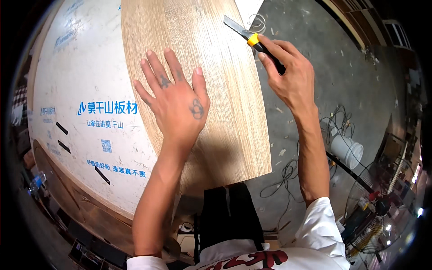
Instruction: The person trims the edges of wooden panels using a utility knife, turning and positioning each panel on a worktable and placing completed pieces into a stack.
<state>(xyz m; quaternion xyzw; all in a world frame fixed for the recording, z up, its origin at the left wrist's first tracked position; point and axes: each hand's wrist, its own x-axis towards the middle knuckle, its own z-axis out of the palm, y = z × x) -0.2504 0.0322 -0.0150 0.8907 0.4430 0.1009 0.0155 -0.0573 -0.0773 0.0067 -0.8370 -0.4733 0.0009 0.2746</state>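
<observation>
A light oak-grain wood panel (pixel 225 135) lies lengthwise on a large white board (pixel 81 81) with blue print. My left hand (pixel 173 101) presses flat on the panel, fingers spread. My right hand (pixel 288 72) grips a utility knife (pixel 252 39) with a black handle and yellow collar. Its blade rests at the panel's right edge, near the far end. A thin curled shaving (pixel 257 20) lies just beyond the blade.
Right of the panel is grey concrete floor (pixel 324 45) with chips and scraps. A white bucket (pixel 346 148) and tangled cables (pixel 288 175) lie lower right, a wire-guard fan (pixel 382 211) beyond them. Dark strips (pixel 62 128) lie on the white board.
</observation>
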